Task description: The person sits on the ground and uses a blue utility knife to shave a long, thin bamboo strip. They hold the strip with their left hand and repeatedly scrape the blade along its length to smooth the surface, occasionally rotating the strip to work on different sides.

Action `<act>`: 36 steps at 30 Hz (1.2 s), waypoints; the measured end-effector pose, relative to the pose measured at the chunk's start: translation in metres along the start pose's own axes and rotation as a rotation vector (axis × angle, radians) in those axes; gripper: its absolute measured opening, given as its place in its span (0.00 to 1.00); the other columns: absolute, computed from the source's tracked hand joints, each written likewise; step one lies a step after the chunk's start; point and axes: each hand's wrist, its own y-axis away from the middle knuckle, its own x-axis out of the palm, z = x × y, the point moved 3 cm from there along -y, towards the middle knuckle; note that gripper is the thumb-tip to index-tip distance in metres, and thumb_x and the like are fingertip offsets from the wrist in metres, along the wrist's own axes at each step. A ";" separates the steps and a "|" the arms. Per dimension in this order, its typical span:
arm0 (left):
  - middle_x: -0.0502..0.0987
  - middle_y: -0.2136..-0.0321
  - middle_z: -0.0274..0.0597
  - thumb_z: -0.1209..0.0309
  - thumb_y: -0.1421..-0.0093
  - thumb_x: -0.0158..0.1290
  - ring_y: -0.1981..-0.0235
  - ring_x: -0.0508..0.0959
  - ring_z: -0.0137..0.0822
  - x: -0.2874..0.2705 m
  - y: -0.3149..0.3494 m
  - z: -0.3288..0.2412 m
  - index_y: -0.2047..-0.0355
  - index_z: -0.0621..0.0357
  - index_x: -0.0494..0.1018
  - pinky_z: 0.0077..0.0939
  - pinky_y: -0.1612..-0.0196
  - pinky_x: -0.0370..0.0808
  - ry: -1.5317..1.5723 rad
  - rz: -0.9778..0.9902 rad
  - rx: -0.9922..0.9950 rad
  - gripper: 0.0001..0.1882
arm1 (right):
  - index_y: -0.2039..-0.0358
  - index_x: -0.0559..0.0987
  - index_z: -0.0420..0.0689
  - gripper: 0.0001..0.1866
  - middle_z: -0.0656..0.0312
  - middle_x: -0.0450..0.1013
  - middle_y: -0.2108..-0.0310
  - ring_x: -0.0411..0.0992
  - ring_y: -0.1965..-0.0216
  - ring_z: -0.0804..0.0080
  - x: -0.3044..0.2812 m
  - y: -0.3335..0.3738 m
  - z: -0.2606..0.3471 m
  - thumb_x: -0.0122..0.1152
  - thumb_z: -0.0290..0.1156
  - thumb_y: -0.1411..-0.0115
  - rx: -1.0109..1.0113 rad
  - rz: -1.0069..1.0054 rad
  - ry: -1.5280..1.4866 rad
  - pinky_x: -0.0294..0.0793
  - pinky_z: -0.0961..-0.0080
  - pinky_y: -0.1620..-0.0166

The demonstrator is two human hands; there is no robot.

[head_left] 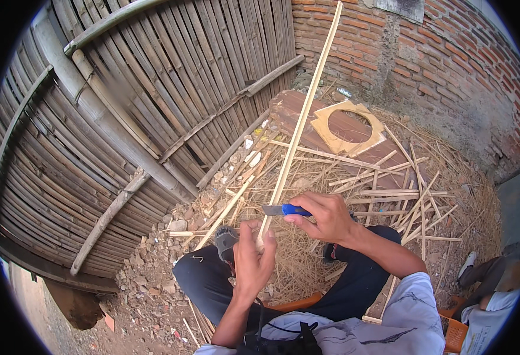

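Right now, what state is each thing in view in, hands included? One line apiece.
Left hand: closed on the long strip's lower end
Right hand: closed around the cutter's blue handle
Cutter: blade out, at the long strip; contact unclear
Long strip: held slanting upward
Loose sticks: scattered, some crossing
Pale panel: lying on the brown board, round hole through it
Brown board: lying down, partly covered

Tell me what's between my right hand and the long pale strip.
In the head view, a blue-handled knife spans that stretch: your right hand grips it, and its blade crosses the long pale strip.
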 end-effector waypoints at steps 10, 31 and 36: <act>0.79 0.71 0.41 0.71 0.27 0.60 0.71 0.75 0.27 0.010 -0.006 -0.007 0.52 0.64 0.69 0.28 0.66 0.74 0.188 0.006 -0.073 0.12 | 0.57 0.84 0.44 0.14 0.59 0.81 0.69 0.83 0.72 0.60 0.009 0.006 0.006 0.74 0.39 0.37 -0.038 0.010 -0.023 0.80 0.66 0.71; 0.73 0.79 0.53 0.74 0.28 0.59 0.81 0.73 0.41 0.006 -0.001 0.005 0.60 0.62 0.63 0.37 0.75 0.70 -0.035 -0.098 0.002 0.13 | 0.57 0.85 0.49 0.13 0.63 0.81 0.71 0.80 0.77 0.62 0.006 0.001 0.009 0.73 0.43 0.34 0.043 0.008 0.010 0.76 0.65 0.77; 0.74 0.79 0.54 0.74 0.28 0.58 0.82 0.76 0.46 0.005 -0.001 0.006 0.60 0.63 0.63 0.39 0.75 0.71 -0.052 -0.091 0.025 0.12 | 0.57 0.85 0.49 0.14 0.63 0.81 0.71 0.80 0.77 0.63 0.007 0.002 0.005 0.73 0.43 0.34 0.041 -0.020 0.018 0.75 0.65 0.76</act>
